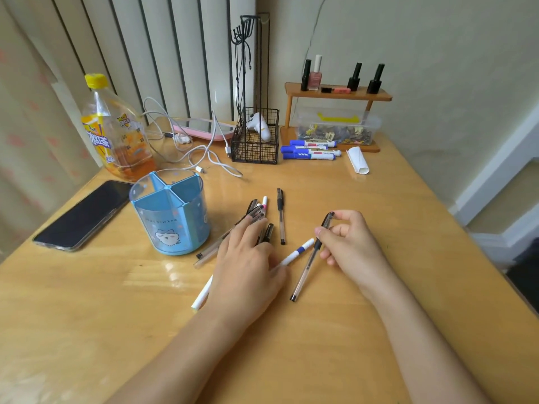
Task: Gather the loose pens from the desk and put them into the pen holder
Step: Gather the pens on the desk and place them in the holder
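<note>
A blue, divided pen holder (170,211) stands on the wooden desk (320,330), with no pens visible in it. Right of it lies a heap of several clear and black pens (256,217), with my left hand (248,266) flat on top of them. A white pen with a blue band (297,252) pokes out from under that hand. One clear pen with a black cap (280,215) lies apart. My right hand (347,237) pinches a clear black-capped pen (306,269) near its cap, the tip resting on the desk.
A dark phone (84,214) lies left of the holder, an orange drink bottle (116,129) behind it. White cables (198,156), a black wire basket (255,141), blue markers (310,151), a rolled paper (358,160) and a small wooden shelf (338,96) line the back.
</note>
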